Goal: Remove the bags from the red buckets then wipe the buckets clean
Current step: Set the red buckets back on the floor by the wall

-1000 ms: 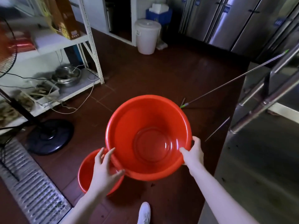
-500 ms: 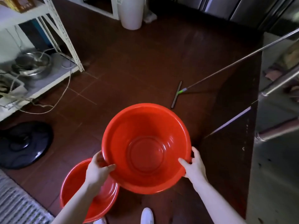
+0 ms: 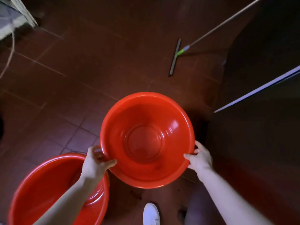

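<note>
The left hand (image 3: 95,166) and right hand (image 3: 200,159) each keep a grip on opposite rims of the held-up red basin (image 3: 146,140); the second basin (image 3: 48,184) sits lower-left, nearer the left hand.

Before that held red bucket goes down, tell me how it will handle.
Probably light: the held red bucket is empty and hangs from a left hand and right hand gripping only its rim. Likely stiff: the rim looks evenly round under that grip. Its glossy plastic may be slippery, so the grip could slip.

Held red bucket (image 3: 146,140): glossy smooth plastic. Second bucket (image 3: 48,189): same. Floor (image 3: 81,70): matt brown tile. Squeegee handle (image 3: 224,23): metal.
</note>
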The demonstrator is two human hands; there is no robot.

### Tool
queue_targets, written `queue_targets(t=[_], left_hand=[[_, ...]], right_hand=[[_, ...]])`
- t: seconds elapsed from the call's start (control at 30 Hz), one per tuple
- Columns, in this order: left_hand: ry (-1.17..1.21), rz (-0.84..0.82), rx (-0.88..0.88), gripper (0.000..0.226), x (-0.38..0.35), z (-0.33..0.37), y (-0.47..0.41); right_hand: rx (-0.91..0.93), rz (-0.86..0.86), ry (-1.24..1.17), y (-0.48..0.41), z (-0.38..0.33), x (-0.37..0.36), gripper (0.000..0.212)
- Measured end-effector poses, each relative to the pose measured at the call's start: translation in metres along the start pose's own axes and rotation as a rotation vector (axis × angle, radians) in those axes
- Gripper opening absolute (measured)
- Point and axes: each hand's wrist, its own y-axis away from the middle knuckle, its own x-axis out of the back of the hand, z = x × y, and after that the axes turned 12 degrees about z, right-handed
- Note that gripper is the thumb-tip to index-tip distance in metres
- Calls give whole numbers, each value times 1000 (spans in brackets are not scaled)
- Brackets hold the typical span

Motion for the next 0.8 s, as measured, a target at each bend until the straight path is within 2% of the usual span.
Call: queue_targets(t=[0.3, 0.57, 0.7, 0.73, 0.8], left_hand=[[-167, 28, -30, 66, -80, -47, -80], [-164, -26, -129, 76, -114, -49, -109], [-261, -68, -189, 92, -114, -41, -98], [-321, -55, -240, 96, -112, -39, -91], [-433, -11, -399, 96, -104, -37, -76]], right_hand=[[37, 41, 45, -85, 46, -96, 62], [57, 118, 16, -125, 44, -117, 62], [259, 149, 303, -117, 33, -105, 64], [366, 166, 415, -109, 31, -100, 67], [705, 182, 653, -92, 29, -93, 64]])
